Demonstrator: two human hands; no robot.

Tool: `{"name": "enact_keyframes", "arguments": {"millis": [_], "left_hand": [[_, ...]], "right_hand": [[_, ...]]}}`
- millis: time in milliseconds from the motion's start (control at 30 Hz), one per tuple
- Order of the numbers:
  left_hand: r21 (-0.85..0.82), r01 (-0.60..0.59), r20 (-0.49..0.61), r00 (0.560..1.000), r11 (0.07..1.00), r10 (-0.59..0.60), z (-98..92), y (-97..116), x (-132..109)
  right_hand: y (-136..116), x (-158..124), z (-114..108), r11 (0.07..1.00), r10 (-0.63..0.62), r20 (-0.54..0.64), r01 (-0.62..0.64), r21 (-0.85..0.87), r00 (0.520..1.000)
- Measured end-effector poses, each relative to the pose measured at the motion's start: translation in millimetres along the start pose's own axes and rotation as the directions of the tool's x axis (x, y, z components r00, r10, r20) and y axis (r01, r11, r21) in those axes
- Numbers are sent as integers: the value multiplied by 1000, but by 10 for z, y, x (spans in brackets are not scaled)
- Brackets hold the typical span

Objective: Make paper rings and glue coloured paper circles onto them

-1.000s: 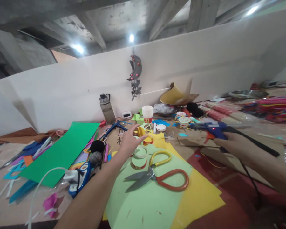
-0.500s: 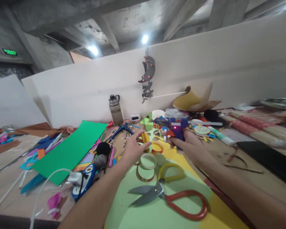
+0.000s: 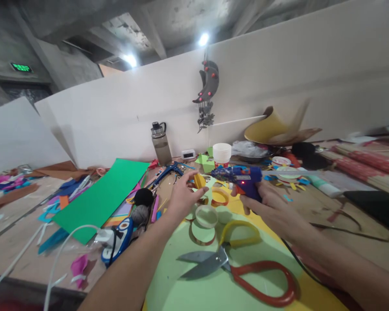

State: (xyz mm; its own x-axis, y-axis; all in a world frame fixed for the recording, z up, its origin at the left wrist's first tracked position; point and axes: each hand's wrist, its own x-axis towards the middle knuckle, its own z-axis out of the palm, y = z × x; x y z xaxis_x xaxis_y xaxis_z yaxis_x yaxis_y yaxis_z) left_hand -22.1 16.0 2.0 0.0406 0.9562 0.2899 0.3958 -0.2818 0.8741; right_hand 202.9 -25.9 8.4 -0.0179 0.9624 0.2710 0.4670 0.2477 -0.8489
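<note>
My right hand is wrapped round the handle of a blue hot glue gun. Its nozzle points left, a red light glows on its side, and a clear glue stick juts from its back. In my left hand, thumb and fingers pinch a small yellow paper piece, just left of the nozzle. Below the hands lie a yellow paper ring and pale green paper discs and rings. Large scissors, with one yellow and one red handle, rest spread on light green paper.
Green card, a power strip with a white cable, and black yarn are at the left. Behind stand a water bottle and white paper cups. A dark cord runs under my right forearm.
The glue gun has risen slightly and turned more plainly side-on, its nozzle still near my left fingers. My left hand keeps its pinch. The camera view has shifted a little.
</note>
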Motion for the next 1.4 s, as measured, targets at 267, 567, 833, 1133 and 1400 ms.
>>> {"name": "enact_keyframes", "arguments": {"millis": [267,567,833,1133,1400], "left_hand": [[-74,-10,186,982,997,23,130,212,-177],[-145,49,311,950,988,-2,277,246,-329],[-248,92,340,941,965,-2,285,193,-318],[-254,77,330,944,964,12,291,191,-325],[-261,79,330,944,962,12,288,187,-308]], "right_hand": [[-136,-24,166,873,218,87,-234,428,972],[-118,-42,244,831,253,130,-284,479,959],[-174,-63,225,750,267,206,-337,570,941],[-152,-58,248,728,278,217,-352,589,936],[-169,-55,232,698,278,227,-359,620,933]]}}
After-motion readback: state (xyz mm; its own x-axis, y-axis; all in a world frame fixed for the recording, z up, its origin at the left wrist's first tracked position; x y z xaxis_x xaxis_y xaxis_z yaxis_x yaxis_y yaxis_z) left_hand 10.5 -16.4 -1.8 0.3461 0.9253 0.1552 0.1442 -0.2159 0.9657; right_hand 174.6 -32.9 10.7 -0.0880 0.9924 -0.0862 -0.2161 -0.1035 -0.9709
